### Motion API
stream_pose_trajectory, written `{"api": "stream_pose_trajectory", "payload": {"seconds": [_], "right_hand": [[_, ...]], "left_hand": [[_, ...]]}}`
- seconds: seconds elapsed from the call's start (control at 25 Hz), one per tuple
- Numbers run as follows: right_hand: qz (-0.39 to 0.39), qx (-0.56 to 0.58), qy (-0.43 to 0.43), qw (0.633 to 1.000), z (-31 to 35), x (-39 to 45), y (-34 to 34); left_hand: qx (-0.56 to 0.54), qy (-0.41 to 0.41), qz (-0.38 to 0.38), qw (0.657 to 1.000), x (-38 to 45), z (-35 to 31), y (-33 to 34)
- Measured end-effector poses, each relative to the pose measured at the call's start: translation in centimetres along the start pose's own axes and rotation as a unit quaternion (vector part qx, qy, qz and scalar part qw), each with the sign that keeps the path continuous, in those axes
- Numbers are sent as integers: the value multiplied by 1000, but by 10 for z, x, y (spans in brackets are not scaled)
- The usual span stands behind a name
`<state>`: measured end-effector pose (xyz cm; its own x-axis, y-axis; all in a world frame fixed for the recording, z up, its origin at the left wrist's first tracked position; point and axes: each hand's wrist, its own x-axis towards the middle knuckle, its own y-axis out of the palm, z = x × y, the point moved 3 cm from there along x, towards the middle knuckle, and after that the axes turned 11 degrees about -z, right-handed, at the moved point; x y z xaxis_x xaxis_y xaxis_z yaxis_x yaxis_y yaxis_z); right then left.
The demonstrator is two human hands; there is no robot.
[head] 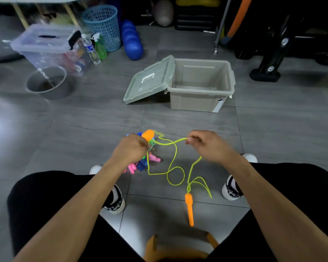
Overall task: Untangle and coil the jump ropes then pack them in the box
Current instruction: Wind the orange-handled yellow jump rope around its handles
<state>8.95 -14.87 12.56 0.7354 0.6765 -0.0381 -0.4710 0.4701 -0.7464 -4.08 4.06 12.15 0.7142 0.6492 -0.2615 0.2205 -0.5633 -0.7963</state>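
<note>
Seated person, both forearms reaching out over a grey tiled floor (83, 129).

Left hand (130, 148): fingers curled round one orange handle (148, 134) of a jump rope, held above a bunch of other ropes (140, 164) with pink and blue handles. Whether that bunch hangs from the hand or lies on the floor cannot be told.

Right hand (206, 143): fingertips pinch the yellow-green cord (175, 141) a short way along from the left hand; the cord runs nearly taut between the two.

Cord is thin, bright yellow-green, slightly blurred. Below the hands it drops in loose loops between the person's feet. Second orange handle (189, 208), carrot-shaped, at the cord's lower end, near the right shoe.

Beige box (201, 99) stands on the floor well beyond the hands, open. Its pale green lid (150, 80) leans against the box's left side.
</note>
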Motion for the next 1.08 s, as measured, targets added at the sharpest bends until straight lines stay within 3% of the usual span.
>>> {"api": "stream_pose_trajectory", "payload": {"seconds": [0.08, 0.24, 0.36, 0.48, 0.84, 0.96, 1.08], "right_hand": [[-30, 66, -35, 997, 14, -2, -7], [15, 89, -92, 992, 29, -10, -5], [34, 118, -91, 988, 32, -10, -6], [52, 115, -76, 989, 31, -10, -8], [62, 144, -35, 987, 29, -8, -13], [108, 152, 13, 982, 16, -5, -4], [207, 69, 53, 974, -7, -7, 13]], "left_hand": [[44, 8, 64, 997, -7, -2, 11], [-97, 122, 54, 986, -24, -26, 16], [-177, 108, -4, 978, -30, -35, 15], [-143, 146, -129, 970, -22, -35, 7], [-90, 272, -174, 942, -26, -40, 10], [-120, 224, -216, 943, -21, -37, 2], [-226, 141, -230, 936, -18, -34, -12]]}}
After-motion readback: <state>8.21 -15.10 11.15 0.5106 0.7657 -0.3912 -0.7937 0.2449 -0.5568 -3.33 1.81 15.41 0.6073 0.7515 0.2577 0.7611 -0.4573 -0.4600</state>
